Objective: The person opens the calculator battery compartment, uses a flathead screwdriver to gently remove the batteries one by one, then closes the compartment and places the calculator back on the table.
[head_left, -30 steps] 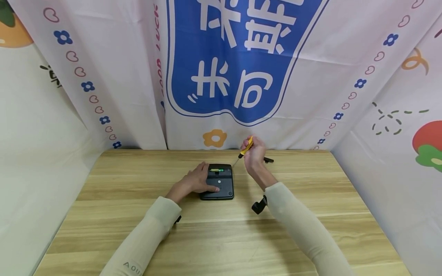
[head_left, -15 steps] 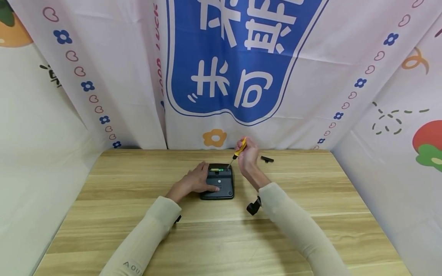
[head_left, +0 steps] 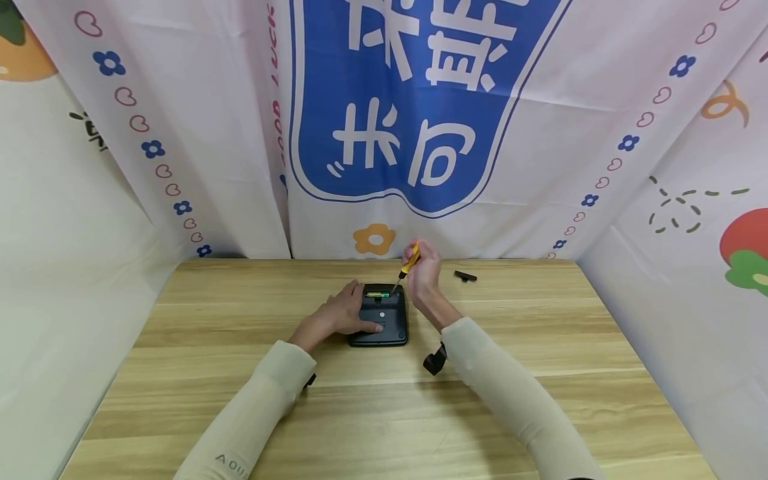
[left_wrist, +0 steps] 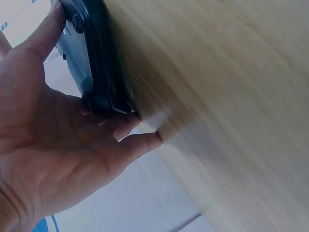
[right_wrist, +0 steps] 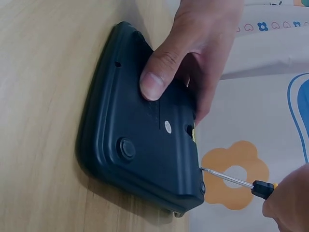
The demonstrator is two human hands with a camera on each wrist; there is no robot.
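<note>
A black calculator (head_left: 393,327) lies back side up on the table, its battery slot uncovered and a green-and-yellow battery (head_left: 377,295) inside. My left hand (head_left: 343,313) holds it at the left, thumb (right_wrist: 153,86) on the back and fingers around the far left side. In my right hand (head_left: 425,273) I grip a yellow-and-black screwdriver (head_left: 411,260), slanted down. Its tip is at the calculator's far edge, right of the battery; the right wrist view shows the metal shaft (right_wrist: 231,179) ending close to the casing there. Most of the handle is hidden in that view.
A small black battery cover (head_left: 465,276) lies on the wooden table (head_left: 384,420) to the right of my right hand. Behind the table's far edge hangs a printed white cloth (head_left: 240,200), close to the right hand. Cloth walls stand at both sides.
My right hand has moved left with the screwdriver, bringing its tip from beside the calculator's far right corner to over its back. The left hand and calculator have stayed put.
</note>
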